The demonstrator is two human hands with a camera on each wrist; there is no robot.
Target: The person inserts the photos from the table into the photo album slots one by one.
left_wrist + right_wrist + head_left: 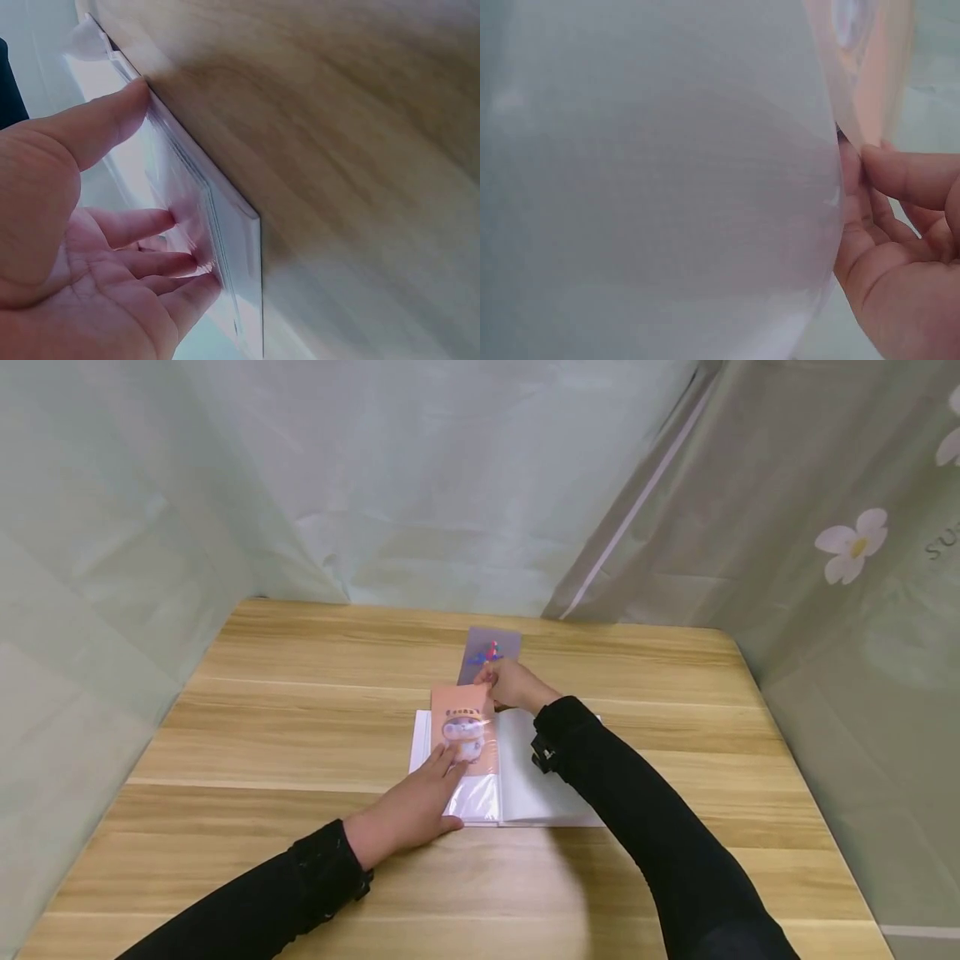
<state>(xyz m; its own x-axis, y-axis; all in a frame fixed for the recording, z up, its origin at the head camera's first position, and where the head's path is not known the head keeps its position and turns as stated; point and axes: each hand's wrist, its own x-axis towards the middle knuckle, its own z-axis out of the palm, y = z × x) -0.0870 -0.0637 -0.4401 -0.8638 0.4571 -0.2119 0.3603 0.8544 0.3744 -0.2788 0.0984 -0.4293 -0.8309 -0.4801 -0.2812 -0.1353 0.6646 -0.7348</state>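
A white photo album [547, 785] lies spread on the table, with a clear plastic sleeve [477, 800] on its left page. Partway inside that sleeve is an orange-pink card [459, 700] printed with a cartoon animal; its upper end sticks out past the album's top edge. My right hand [517, 685] pinches the card's upper right corner between thumb and fingers, as the right wrist view shows too. With fingers extended, my left hand [416, 806] rests on the sleeve over the card's lower part. Its thumb [124, 112] lies at the album's near edge.
Behind the album lies a grey-purple card or sheet [480, 645] with a small red and blue design, partly hidden by my right hand. The wooden table [285, 718] has light curtains [450, 485] hanging at its back and sides.
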